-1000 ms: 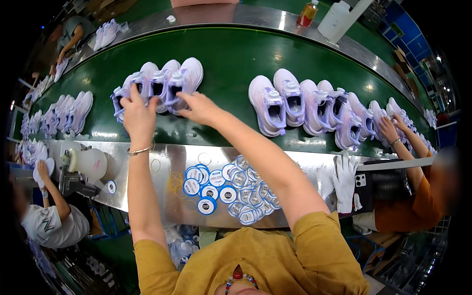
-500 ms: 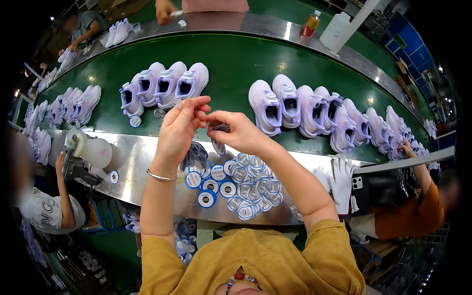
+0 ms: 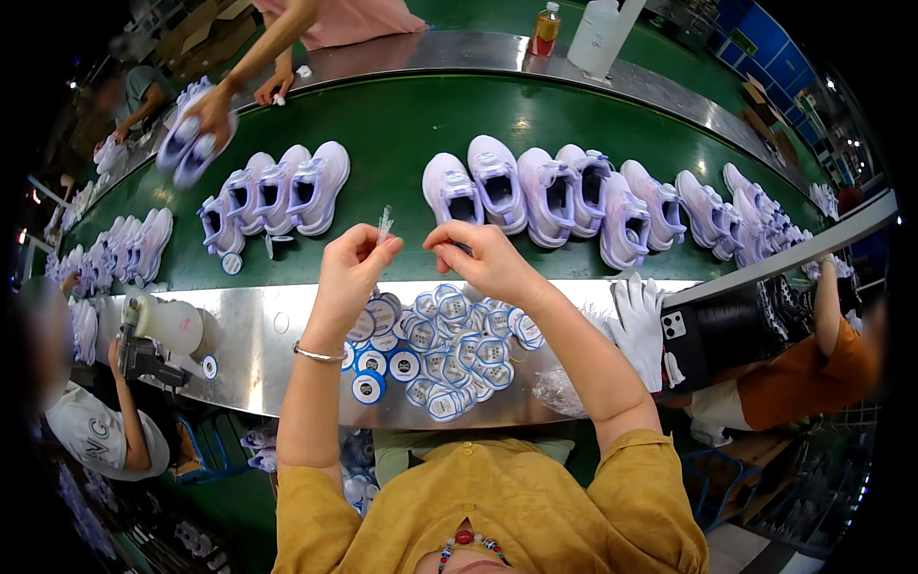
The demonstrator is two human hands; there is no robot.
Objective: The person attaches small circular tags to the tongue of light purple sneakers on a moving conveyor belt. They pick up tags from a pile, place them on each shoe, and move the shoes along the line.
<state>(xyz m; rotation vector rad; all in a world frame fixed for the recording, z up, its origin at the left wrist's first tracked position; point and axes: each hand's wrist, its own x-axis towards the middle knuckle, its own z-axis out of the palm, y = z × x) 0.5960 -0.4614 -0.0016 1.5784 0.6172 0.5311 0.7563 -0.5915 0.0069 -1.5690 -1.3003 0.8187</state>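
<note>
Above the metal ledge my left hand (image 3: 356, 271) is closed, thumb and fingers pinching a small bundle of thin clear plastic strands (image 3: 385, 220). To its right my right hand (image 3: 488, 263) has curled fingers, and a sliver of something dark shows between them; what it is stays hidden. The two hands are apart. Below them a heap of round and angular blue-edged paper tags (image 3: 454, 349) covers part of the ledge. Beyond, white and lilac sneakers stand in two groups, one at left (image 3: 273, 191) and one at right (image 3: 550, 196); a round tag (image 3: 231, 263) is by the left group.
The green belt (image 3: 402, 124) runs across. A co-worker's hand (image 3: 212, 115) holds a sneaker pair (image 3: 191, 139) over its far side. A spray gun (image 3: 148, 349) lies left, a white glove (image 3: 638, 320) and phone (image 3: 675, 325) right. Crumpled clear plastic (image 3: 559, 390) is nearer. Co-workers sit at both sides.
My hands have drawn apart, and the round tag at my right hand no longer shows. Across the belt, a co-worker has reached in and lifted a sneaker pair. The whole view has shifted slightly.
</note>
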